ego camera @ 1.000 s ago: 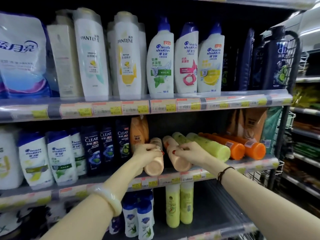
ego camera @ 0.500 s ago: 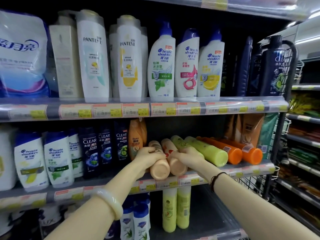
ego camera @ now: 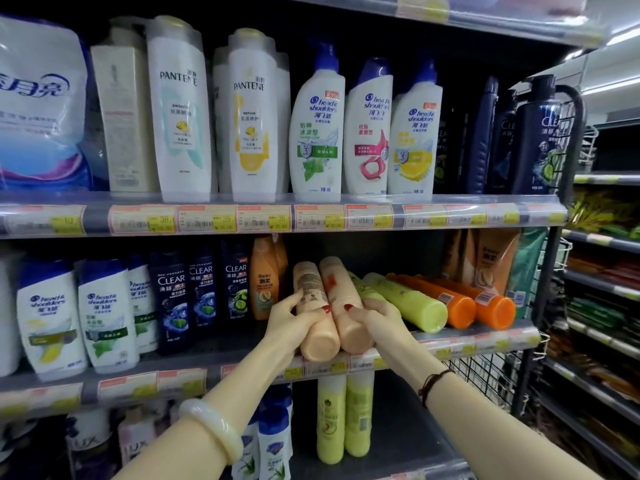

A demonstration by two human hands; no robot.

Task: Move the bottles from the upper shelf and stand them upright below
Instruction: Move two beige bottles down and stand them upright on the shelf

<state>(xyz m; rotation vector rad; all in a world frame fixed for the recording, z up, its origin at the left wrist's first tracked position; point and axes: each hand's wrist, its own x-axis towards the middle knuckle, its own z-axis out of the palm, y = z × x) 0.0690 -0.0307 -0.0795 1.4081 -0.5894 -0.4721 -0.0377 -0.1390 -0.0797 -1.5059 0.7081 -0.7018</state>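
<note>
I am gripping two peach bottles (ego camera: 325,306) lying side by side on the middle shelf (ego camera: 485,341), their flat ends poking out past its front edge toward me, one in each hand so both can come off together. My left hand (ego camera: 294,327) is wrapping the left one, my right hand (ego camera: 377,320) the right. Just right of them, green bottles (ego camera: 408,303) and orange bottles (ego camera: 467,299) are lying flat too. Below them, two yellow-green bottles (ego camera: 343,417) are standing upright, marking where these likely belong.
</note>
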